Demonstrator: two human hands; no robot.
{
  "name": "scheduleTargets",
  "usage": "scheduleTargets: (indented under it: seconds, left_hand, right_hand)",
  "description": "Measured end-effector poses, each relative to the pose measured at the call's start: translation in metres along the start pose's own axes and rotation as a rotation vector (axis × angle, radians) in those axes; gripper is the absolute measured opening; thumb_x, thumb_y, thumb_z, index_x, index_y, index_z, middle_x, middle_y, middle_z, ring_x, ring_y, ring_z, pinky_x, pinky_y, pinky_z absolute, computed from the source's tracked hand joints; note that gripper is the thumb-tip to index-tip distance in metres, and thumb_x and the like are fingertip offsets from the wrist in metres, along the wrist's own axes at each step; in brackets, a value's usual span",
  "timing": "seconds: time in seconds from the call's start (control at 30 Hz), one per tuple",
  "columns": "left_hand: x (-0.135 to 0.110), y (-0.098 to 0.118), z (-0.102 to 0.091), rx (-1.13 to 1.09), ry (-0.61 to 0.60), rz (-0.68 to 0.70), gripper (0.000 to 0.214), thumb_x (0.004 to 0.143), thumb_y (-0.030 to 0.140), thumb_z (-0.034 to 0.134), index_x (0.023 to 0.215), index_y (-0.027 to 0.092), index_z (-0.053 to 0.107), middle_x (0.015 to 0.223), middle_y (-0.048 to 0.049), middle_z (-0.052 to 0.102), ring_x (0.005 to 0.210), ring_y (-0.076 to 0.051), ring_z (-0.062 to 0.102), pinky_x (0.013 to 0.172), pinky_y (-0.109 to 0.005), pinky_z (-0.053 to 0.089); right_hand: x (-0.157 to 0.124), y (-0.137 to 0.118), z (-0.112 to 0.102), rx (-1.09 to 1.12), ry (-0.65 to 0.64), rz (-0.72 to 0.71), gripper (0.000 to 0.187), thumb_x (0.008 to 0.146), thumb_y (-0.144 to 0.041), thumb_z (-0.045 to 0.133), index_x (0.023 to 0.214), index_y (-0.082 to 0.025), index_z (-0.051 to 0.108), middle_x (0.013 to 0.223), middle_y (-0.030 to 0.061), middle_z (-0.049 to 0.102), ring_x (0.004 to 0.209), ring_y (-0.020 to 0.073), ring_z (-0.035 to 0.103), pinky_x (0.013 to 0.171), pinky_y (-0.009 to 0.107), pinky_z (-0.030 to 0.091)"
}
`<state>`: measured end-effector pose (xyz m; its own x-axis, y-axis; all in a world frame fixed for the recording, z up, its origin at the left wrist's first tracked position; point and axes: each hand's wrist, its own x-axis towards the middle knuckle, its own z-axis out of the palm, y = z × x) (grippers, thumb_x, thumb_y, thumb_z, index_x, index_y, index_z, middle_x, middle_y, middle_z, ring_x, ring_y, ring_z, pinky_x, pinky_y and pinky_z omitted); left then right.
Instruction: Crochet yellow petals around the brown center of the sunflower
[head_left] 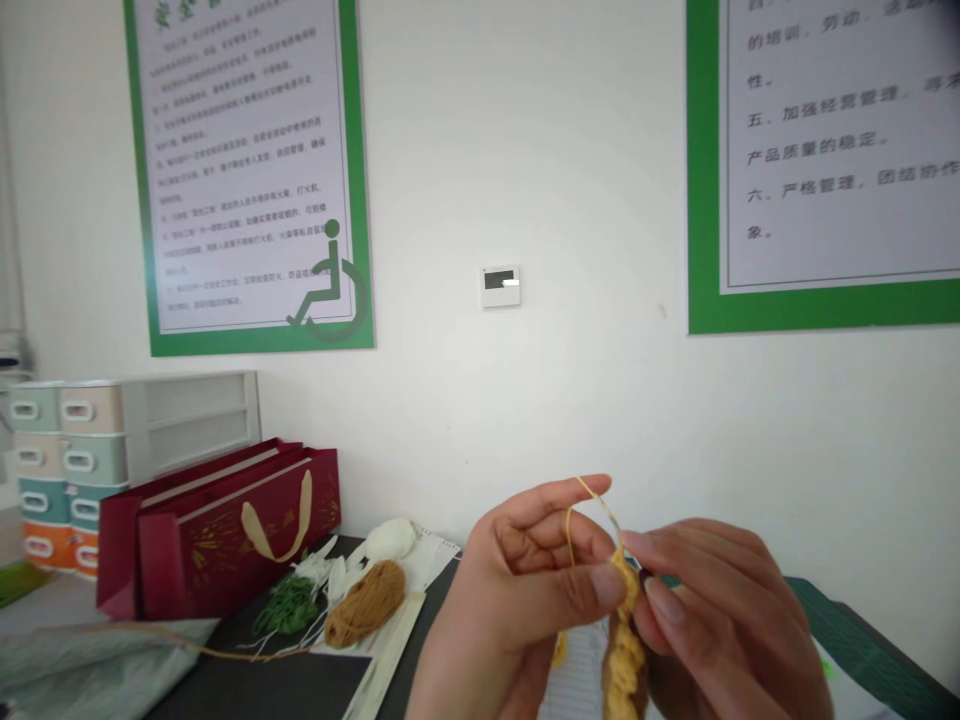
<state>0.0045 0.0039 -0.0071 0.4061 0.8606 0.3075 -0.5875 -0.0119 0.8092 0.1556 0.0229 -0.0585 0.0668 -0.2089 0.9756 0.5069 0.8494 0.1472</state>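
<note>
My left hand [517,590] is raised in front of me, thumb and fingers pinched on the top of a yellow crocheted piece [624,650]. A strand of yellow yarn [581,500] loops over its index finger. My right hand [720,610] meets it from the right, fingers closed round a thin crochet hook [616,522] whose metal tip pokes into the yarn loop. The crocheted piece hangs down between both hands and runs off the bottom edge.
On the dark table lie a brown yarn skein [366,603], green yarn [287,604] and white yarn [388,541]. Red gift bags [217,530] stand at the left before pastel drawer units [67,470]. Green-framed posters [251,170] hang on the white wall.
</note>
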Motion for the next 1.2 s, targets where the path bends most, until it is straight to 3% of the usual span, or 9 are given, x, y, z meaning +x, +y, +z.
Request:
scheduleTargets:
  seconds: [0.07,0.13,0.3,0.5,0.63,0.73,0.87,1.0,1.2]
  left_hand:
    - [0.001,0.001,-0.002,-0.047,-0.045,-0.068,0.058,0.058,0.008,0.097,0.114,0.013,0.081,0.080,-0.0039,0.071,0.071,-0.011,0.064,0.073,-0.023,0.050]
    - [0.002,0.002,-0.004,-0.061,-0.068,-0.072,0.058,0.059,0.008,0.097,0.115,0.014,0.082,0.082,-0.0047,0.071,0.073,-0.011,0.064,0.075,-0.024,0.049]
    - [0.001,0.002,-0.008,-0.037,-0.079,-0.010,0.058,0.065,0.008,0.091,0.121,0.017,0.079,0.087,-0.0050,0.069,0.078,-0.014,0.063,0.076,-0.026,0.049]
    - [0.003,0.002,-0.011,-0.035,-0.082,0.012,0.057,0.063,0.007,0.090,0.118,0.016,0.079,0.082,-0.0041,0.068,0.075,-0.013,0.063,0.076,-0.026,0.049]
    - [0.004,0.002,-0.015,-0.075,-0.118,-0.016,0.049,0.062,0.008,0.089,0.110,0.016,0.081,0.082,-0.0047,0.070,0.074,-0.014,0.064,0.076,-0.027,0.051]
    - [0.002,0.003,-0.014,0.005,-0.078,0.044,0.045,0.064,0.010,0.091,0.107,0.018,0.082,0.081,-0.0037,0.070,0.073,-0.013,0.064,0.074,-0.026,0.051]
    - [-0.001,0.006,-0.008,0.146,0.010,0.129,0.045,0.064,0.015,0.096,0.106,0.020,0.083,0.085,-0.0052,0.073,0.081,-0.017,0.067,0.075,-0.027,0.052]
    - [-0.002,0.007,-0.003,0.165,0.023,0.151,0.042,0.064,0.016,0.097,0.104,0.020,0.083,0.084,-0.0041,0.072,0.082,-0.017,0.067,0.075,-0.026,0.051]
    - [0.000,0.005,-0.005,0.164,-0.001,0.160,0.034,0.068,0.013,0.094,0.101,0.017,0.084,0.076,-0.0009,0.067,0.069,-0.009,0.059,0.065,-0.018,0.047]
  right_hand:
    - [-0.001,0.001,0.007,0.093,0.061,0.089,0.044,0.087,-0.002,0.066,0.117,-0.032,0.076,0.103,0.0017,0.076,0.085,0.0195,0.067,0.064,0.035,0.056]
    - [0.002,-0.001,0.016,0.244,0.254,0.102,0.028,0.094,-0.012,0.064,0.114,-0.029,0.076,0.100,0.0035,0.075,0.078,0.0191,0.065,0.057,0.035,0.052]
    - [0.013,-0.007,0.028,0.699,0.163,0.530,0.006,0.099,-0.030,0.065,0.103,-0.029,0.070,0.094,0.0030,0.071,0.082,0.0181,0.065,0.061,0.031,0.053]
    - [0.020,-0.006,0.019,0.830,0.236,0.736,0.014,0.102,-0.036,0.060,0.093,-0.026,0.064,0.070,-0.0018,0.059,0.067,0.0141,0.056,0.062,0.029,0.050]
    - [0.025,-0.008,0.015,0.961,0.157,0.918,0.026,0.106,-0.034,0.048,0.088,-0.024,0.063,0.063,-0.0022,0.053,0.057,0.0126,0.053,0.052,0.026,0.046]
    - [0.026,-0.006,0.016,1.015,0.105,1.033,0.031,0.105,-0.037,0.051,0.079,-0.022,0.058,0.062,-0.0027,0.052,0.057,0.0111,0.052,0.055,0.024,0.049]
    - [0.021,0.000,0.017,0.906,-0.002,0.887,0.010,0.095,-0.030,0.071,0.090,-0.026,0.064,0.082,-0.0009,0.067,0.074,0.0124,0.064,0.067,0.025,0.056]
    - [0.017,0.002,0.015,0.818,-0.049,0.690,0.002,0.098,-0.026,0.066,0.099,-0.028,0.066,0.097,0.0017,0.073,0.088,0.0157,0.070,0.076,0.029,0.058]
    - [0.018,0.003,0.014,0.867,0.005,0.784,0.007,0.102,-0.035,0.059,0.099,-0.028,0.060,0.087,0.0004,0.072,0.082,0.0177,0.070,0.073,0.032,0.056]
